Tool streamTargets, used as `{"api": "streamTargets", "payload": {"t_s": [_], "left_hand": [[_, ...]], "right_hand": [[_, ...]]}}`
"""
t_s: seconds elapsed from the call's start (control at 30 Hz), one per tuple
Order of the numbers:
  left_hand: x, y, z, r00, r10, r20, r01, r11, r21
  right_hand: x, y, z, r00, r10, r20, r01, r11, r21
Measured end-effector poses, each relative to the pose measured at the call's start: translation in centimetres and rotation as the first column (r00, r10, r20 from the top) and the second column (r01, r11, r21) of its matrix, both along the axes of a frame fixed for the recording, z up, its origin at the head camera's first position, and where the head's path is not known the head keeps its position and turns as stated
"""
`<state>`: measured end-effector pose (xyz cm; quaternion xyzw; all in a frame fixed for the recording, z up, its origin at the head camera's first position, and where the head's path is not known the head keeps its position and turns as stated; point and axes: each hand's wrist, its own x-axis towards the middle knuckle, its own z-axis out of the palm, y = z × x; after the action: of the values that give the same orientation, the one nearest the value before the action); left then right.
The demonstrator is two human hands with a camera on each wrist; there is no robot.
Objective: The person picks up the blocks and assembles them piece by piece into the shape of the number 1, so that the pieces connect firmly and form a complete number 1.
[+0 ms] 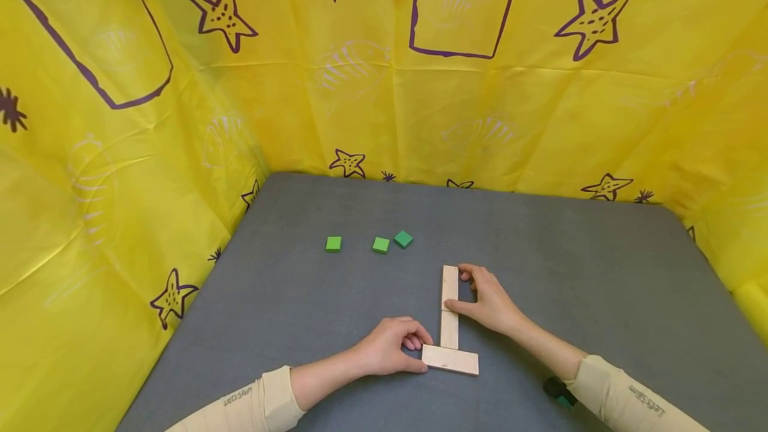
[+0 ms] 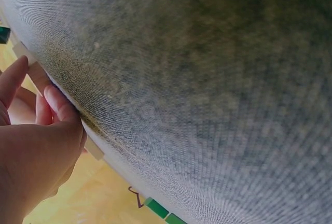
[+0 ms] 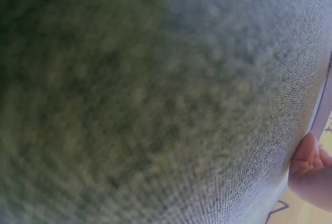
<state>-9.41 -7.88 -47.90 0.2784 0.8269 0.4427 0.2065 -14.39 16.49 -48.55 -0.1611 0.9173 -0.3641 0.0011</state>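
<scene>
Three flat wooden blocks lie on the grey table, two end to end and one across their near end. At the left end of the crosswise wooden block, my left hand pinches it between thumb and curled fingers. My right hand holds the far wooden block, its thumb reaching over the joint and its forefinger at the far right corner. Between the two lies the middle wooden block. The left wrist view shows the left hand at a block edge; only fingers of the right hand show in its wrist view.
Beyond the hands sit two light green blocks and a darker green block on the grey table. A dark object with a green part is partly hidden by the right sleeve. Yellow patterned cloth encloses the table's back and sides.
</scene>
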Motion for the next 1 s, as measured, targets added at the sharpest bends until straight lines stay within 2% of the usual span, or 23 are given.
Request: {"api": "streamTargets", "payload": {"t_s": [0.23, 0.57, 0.8, 1.0], "left_hand": [[-0.1, 0.0, 0.0, 1.0, -0.003, 0.007, 0.003, 1.0, -0.002], [-0.1, -0.1, 0.0, 1.0, -0.001, 0.003, 0.001, 1.0, 0.006], [0.0, -0.1, 0.0, 1.0, -0.001, -0.012, 0.001, 1.0, 0.007], [0.1, -0.1, -0.1, 1.0, -0.003, -0.018, 0.003, 1.0, 0.017]], "right_hand": [[-0.1, 0.2, 0.3, 1.0, 0.007, 0.016, -0.007, 1.0, -0.008], [-0.5, 0.9, 0.2, 1.0, 0.023, -0.02, -0.024, 0.999, -0.04], [-1.0, 0.9, 0.8, 1.0, 0.017, 0.001, -0.017, 0.992, -0.127], [-1.5, 0.9, 1.1, 1.0, 0.008, 0.028, -0.003, 0.988, -0.157]]}}
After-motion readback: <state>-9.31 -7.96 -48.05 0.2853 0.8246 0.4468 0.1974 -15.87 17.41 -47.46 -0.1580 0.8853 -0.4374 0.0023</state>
